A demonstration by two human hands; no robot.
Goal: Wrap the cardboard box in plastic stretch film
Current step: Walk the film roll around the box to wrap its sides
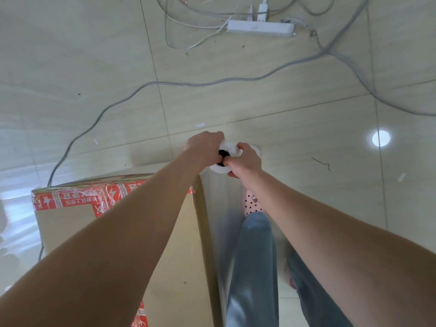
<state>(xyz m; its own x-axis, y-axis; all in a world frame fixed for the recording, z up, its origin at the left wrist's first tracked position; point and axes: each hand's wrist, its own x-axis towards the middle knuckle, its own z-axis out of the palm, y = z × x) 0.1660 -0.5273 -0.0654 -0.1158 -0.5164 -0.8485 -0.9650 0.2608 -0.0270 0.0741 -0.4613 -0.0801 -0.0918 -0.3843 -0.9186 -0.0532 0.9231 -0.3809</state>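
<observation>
A large brown cardboard box (pixel 70 223) sealed with red printed tape stands on the floor at the lower left. A roll of clear stretch film (pixel 230 147) stands upright just past the box's far right corner, its white top and dark core showing. My left hand (pixel 204 147) grips the roll's top from the left and my right hand (pixel 246 160) grips it from the right. A sheet of film (pixel 224 208) runs from the roll down along the box's right side.
A white power strip (pixel 260 28) with plugs lies on the tiled floor at the top. Grey and white cables (pixel 151 83) snake across the floor ahead and to the left. My legs in blue jeans (pixel 254 267) and a pink shoe (pixel 252 205) are right of the box.
</observation>
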